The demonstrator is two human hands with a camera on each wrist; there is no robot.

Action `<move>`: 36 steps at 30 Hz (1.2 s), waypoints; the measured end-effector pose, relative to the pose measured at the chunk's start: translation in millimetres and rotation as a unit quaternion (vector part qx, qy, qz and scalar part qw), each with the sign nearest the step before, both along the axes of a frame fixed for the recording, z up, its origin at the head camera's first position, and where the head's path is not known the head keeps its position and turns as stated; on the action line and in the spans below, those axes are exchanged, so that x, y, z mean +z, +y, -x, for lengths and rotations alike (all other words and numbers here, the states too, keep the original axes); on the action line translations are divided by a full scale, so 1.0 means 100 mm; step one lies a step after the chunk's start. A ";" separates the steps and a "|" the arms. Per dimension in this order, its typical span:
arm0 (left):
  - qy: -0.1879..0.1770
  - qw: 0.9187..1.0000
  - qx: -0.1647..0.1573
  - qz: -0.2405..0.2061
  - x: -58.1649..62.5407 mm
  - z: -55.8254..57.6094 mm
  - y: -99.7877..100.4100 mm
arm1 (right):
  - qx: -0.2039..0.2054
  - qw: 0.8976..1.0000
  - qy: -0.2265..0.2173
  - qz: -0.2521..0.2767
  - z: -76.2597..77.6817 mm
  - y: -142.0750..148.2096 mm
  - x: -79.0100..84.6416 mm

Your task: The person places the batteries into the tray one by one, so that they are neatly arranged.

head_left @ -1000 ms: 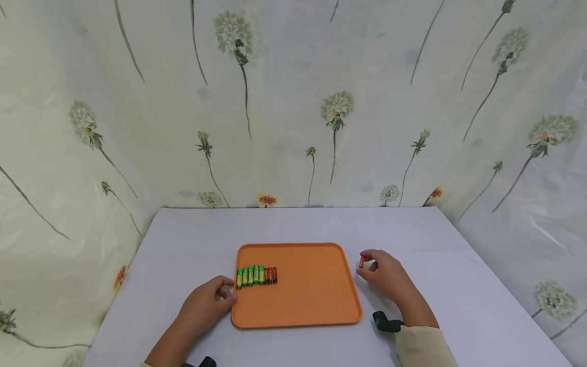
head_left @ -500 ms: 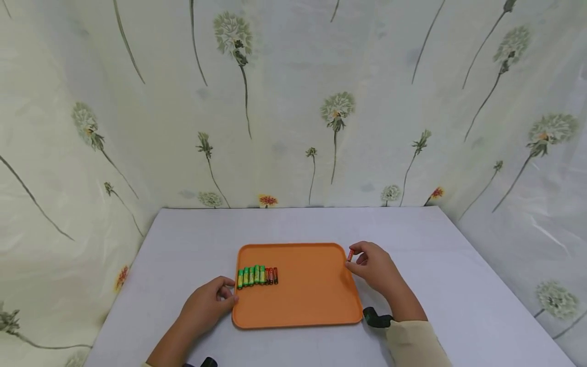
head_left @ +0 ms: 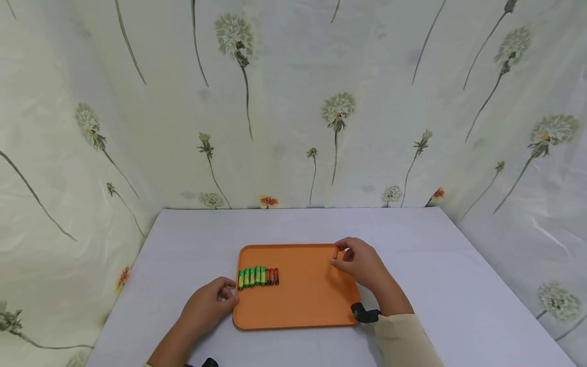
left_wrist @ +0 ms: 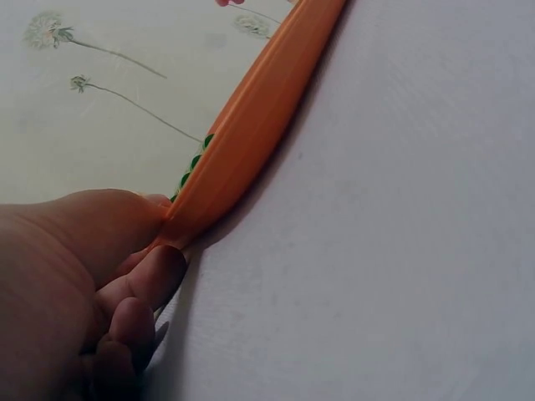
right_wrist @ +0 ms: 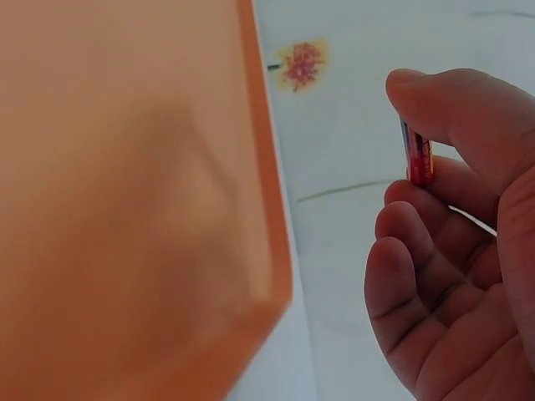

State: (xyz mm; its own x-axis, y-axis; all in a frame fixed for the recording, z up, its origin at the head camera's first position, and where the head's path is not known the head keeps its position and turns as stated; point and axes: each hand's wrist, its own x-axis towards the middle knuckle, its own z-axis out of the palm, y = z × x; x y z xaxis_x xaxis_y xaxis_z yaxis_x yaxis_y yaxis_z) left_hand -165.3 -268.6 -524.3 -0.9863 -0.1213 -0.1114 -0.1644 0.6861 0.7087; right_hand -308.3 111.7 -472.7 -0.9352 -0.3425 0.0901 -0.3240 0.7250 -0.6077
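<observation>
An orange tray (head_left: 298,311) lies on the table. Near its left rim, several green batteries (head_left: 252,276) stand side by side in a row, and 3 red batteries (head_left: 272,276) continue that row to the right. My left hand (head_left: 207,305) pinches the tray's left edge, thumb at the rim and fingers against the outer wall in the left wrist view. Over the tray's far right corner, my right hand (head_left: 362,262) holds one small red battery (right_wrist: 420,159) between thumb and index finger; its other fingers are loosely bent.
The white table (head_left: 192,229) reaches back to a curtain (head_left: 284,102) printed with dandelions, which also closes off both sides. Each wrist wears a black device, such as the right wrist camera (head_left: 365,313).
My right hand has moved left with the red battery, from beside the tray to above its far right corner. The left hand stays at the tray's edge.
</observation>
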 end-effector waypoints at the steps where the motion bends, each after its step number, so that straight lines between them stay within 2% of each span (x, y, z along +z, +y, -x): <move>1: 0.000 1.000 0.000 0.000 0.00 0.00 0.00 | 0.004 1.000 -0.001 0.000 0.00 -0.02 0.00; 14: 0.009 1.000 -0.003 0.007 -0.01 0.01 -0.01 | 0.031 0.999 -0.022 0.009 0.03 -0.27 -0.02; 22: 0.011 1.000 -0.002 0.000 -0.01 0.01 -0.01 | 0.045 0.998 -0.050 0.022 0.03 -0.44 -0.04; 36: 0.011 1.000 -0.002 0.004 0.00 0.01 -0.01 | 0.097 0.994 -0.052 -0.010 -0.02 -0.79 -0.07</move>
